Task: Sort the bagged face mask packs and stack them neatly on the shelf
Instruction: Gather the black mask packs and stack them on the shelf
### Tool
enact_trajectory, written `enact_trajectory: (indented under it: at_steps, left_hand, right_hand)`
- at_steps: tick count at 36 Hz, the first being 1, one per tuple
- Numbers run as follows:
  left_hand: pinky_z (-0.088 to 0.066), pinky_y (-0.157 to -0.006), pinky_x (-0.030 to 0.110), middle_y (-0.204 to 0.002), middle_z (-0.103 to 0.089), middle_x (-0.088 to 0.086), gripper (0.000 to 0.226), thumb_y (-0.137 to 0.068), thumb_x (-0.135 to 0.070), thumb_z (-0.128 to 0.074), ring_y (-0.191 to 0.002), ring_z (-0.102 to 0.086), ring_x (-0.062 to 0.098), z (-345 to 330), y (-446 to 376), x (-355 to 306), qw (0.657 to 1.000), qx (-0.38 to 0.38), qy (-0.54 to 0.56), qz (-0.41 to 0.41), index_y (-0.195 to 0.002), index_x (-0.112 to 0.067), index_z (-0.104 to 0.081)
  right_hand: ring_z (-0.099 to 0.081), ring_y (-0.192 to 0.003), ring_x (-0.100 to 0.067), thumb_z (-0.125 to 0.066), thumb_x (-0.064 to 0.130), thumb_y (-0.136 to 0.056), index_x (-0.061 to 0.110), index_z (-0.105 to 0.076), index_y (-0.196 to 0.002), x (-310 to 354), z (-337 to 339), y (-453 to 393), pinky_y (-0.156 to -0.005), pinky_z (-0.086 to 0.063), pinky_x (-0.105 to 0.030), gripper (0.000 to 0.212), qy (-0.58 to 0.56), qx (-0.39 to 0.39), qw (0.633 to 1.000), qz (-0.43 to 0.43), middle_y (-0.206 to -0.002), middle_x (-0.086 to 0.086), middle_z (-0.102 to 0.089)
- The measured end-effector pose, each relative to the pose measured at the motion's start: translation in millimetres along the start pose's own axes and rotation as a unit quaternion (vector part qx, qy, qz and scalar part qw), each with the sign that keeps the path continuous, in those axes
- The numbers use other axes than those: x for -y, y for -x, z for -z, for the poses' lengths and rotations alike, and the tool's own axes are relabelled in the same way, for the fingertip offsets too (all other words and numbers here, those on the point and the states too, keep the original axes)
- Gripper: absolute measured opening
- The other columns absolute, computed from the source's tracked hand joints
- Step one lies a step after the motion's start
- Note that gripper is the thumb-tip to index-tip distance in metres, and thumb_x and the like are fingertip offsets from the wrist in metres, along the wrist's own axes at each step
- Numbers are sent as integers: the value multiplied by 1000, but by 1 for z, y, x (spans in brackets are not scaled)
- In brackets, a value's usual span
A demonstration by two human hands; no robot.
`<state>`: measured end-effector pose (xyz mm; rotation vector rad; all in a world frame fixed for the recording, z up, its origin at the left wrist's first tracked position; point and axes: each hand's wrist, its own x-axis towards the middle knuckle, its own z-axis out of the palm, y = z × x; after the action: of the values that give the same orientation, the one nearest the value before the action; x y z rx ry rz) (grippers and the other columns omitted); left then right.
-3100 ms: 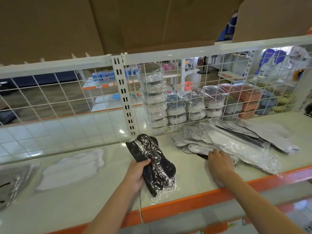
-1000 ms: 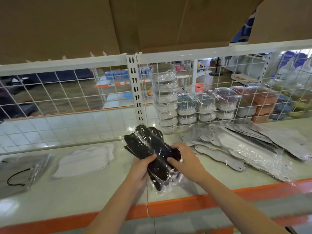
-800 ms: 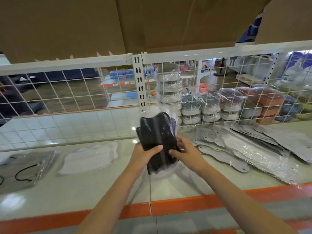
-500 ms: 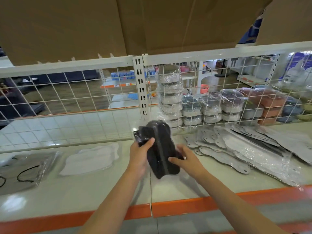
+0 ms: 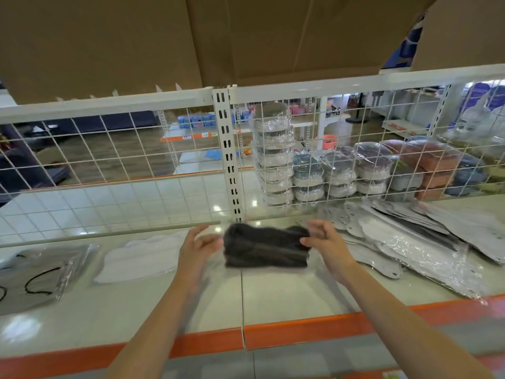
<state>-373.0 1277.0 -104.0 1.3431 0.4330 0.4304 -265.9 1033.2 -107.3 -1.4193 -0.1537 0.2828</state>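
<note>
Between both hands (image 5: pixel 200 248), black pack (image 5: pixel 266 248) turned level.

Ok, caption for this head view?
Both hands hold a black mask pack sideways over the shelf.

A white wire-mesh back panel (image 5: pixel 123 160) rises behind the shelf, fixed to a slotted white upright (image 5: pixel 228 157). Brown cardboard (image 5: pixel 136 36) overhangs from above. Beyond the mesh: pale glossy tiled floor (image 5: pixel 114 203) reflecting light, wood-toned flooring further off, and further orange-edged shelving (image 5: pixel 196 136).
</note>
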Motion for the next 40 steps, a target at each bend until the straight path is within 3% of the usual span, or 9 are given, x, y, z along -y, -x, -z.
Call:
enact_trajectory:
  at_steps: [8, 11, 16, 20, 24, 26, 31, 36, 40]
  left_hand:
    - [-53, -82, 49, -107, -57, 28, 38, -75, 9, -67, -92, -63, 29, -15, 5, 36, 995, 2, -13, 102, -109, -3, -55]
    - [-56, -68, 30, -100, -66, 14, 18, -85, 5, -60, -89, -66, 24, -27, 8, 24, 997, -15, -61, 49, -98, -7, -61]
    - [-52, -82, 18, -100, -66, 0, 27, -80, 0, -68, -94, -63, 5, -22, 7, -4, 981, 19, -151, -124, -101, -13, -57]
    - [-53, -73, 18, -102, -61, 3, 47, -75, 2, -72, -93, -60, 14, -13, 16, 9, 990, 41, -119, -66, -111, -18, -50]
    - [-55, -78, 27, -105, -60, 5, 45, -74, 9, -68, -91, -61, 17, -17, 27, 31, 999, 10, -38, 8, -109, -14, -51]
    - [-56, -80, 36, -106, -63, 10, 37, -78, 9, -65, -95, -64, 22, -22, 29, 31, 999, 3, -47, -11, -100, -17, -52]
    - [-49, -72, 19, -85, -57, 2, 24, -82, 6, -64, -77, -59, 2, -25, 26, 14, 973, 10, -167, -160, -86, -13, -50]
    - [-48, -78, 10, -102, -60, -2, 46, -72, -2, -77, -91, -59, -6, -3, 36, 36, 966, 48, -230, -112, -106, -14, -49]
    - [-51, -75, 14, -94, -67, 1, 28, -77, 0, -73, -91, -64, 3, 1, 40, 41, 963, 57, -244, -100, -91, -16, -55]
  right_hand:
    - [-52, -71, -22, -57, -16, -75, 8, -47, -78, -27, -9, 4, -64, -43, -31, 26, 78, -32, 994, -76, -77, -10, -52]
    - [-54, -83, -19, -57, -11, -78, 11, -54, -78, -12, -17, 2, -65, -41, -24, 23, 147, -11, 989, -13, -84, -4, -56]
    - [-53, -86, -7, -59, -15, -76, 19, -57, -88, 7, -12, 2, -76, -42, -23, 36, 117, 6, 991, 68, -93, 2, -57]
    - [-55, -100, -20, -55, -18, -75, 18, -54, -96, -15, 1, 5, -80, -46, -28, 42, 94, -3, 996, 8, -107, -8, -58]
    - [-53, -77, -20, -47, -23, -76, 7, -51, -94, -33, -5, 13, -61, -45, -26, 36, 25, -41, 997, -56, -95, -16, -53]
    - [-54, -77, -19, -47, -20, -78, 8, -50, -91, -26, -12, 12, -57, -45, -21, 31, 62, -20, 997, -36, -88, -10, -55]
    - [-55, -92, -17, -52, -12, -82, 14, -57, -87, -12, -23, 2, -77, -48, -27, 27, 104, -14, 993, 45, -98, -6, -58]
    - [-53, -91, -17, -52, -22, -73, 3, -52, -101, -36, -17, 8, -67, -47, -10, 38, 118, -15, 992, 37, -97, -7, -57]
    - [-55, -92, -20, -61, -11, -69, 16, -54, -92, -43, -18, 9, -74, -45, -22, 36, 130, -28, 990, 43, -99, -11, -58]
